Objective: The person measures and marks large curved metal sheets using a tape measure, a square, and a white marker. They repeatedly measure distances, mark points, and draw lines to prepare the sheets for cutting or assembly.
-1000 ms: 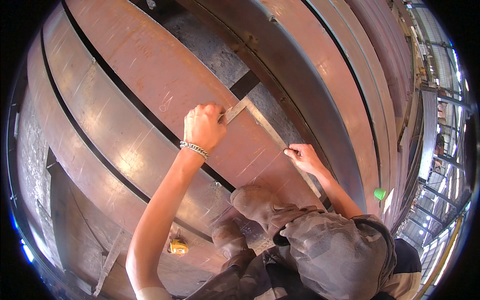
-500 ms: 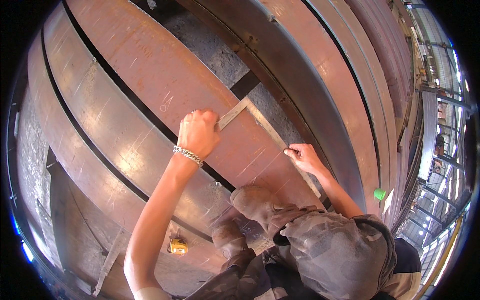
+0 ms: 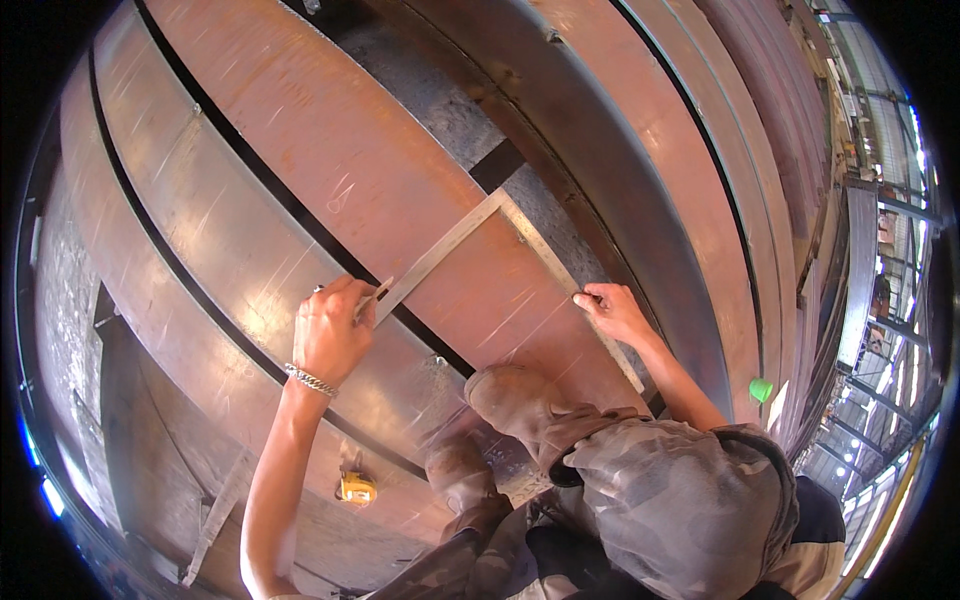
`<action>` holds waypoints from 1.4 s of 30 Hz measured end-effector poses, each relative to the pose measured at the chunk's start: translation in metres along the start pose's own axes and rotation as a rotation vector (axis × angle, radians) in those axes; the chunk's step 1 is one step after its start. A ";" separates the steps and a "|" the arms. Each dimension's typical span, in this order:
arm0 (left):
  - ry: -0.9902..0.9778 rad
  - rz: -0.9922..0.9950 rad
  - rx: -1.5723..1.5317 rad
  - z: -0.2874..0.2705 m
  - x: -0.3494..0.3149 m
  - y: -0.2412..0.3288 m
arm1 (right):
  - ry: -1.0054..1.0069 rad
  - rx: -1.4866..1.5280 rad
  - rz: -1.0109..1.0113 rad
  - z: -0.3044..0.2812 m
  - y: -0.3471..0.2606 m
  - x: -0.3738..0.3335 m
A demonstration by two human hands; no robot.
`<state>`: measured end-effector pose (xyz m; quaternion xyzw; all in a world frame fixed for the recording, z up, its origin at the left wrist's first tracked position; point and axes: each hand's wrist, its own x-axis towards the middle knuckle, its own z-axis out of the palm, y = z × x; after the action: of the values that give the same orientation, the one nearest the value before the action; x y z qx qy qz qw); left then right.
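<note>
A metal carpenter's square [image 3: 448, 241] lies on a reddish-brown steel plate [image 3: 390, 150], its corner at the plate's far right edge. My right hand [image 3: 616, 314] pinches the square's long arm between thumb and fingers. In the fingers of my left hand [image 3: 334, 328] is a thin pale marking stick [image 3: 376, 296]. The stick is beside the square's short arm, just past the dark gap at the plate's left edge. Whether its tip touches metal, I cannot tell. Fine pale lines cross the plate below the square.
My boots [image 3: 515, 395] stand on the plates. Long parallel steel plates [image 3: 215, 225] with dark gaps run on both sides, and a deeper trough [image 3: 430, 110] opens right of the square. A yellow tape measure-like object [image 3: 356, 488] lies at lower left; a green cup-shaped thing [image 3: 760, 389] is right.
My left hand has slid left and nearer along the square's short arm, uncovering more of it and showing the marking stick. The right hand stays on the long arm.
</note>
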<state>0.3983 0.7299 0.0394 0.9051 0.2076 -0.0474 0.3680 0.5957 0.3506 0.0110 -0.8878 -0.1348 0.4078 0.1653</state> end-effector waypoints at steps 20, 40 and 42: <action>0.339 -0.216 -0.077 -0.049 0.010 -0.031 | 0.244 0.208 -0.068 0.019 -0.060 0.053; 0.422 -0.305 -0.147 -0.055 0.030 -0.059 | 0.248 -0.074 -0.123 0.011 -0.096 0.065; 0.414 -0.314 -0.159 -0.053 0.031 -0.061 | 0.227 -0.050 -0.105 0.011 -0.093 0.068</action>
<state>0.3981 0.8166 0.0308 0.8206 0.4192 0.0985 0.3758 0.6207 0.4629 -0.0040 -0.9239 -0.1716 0.2918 0.1782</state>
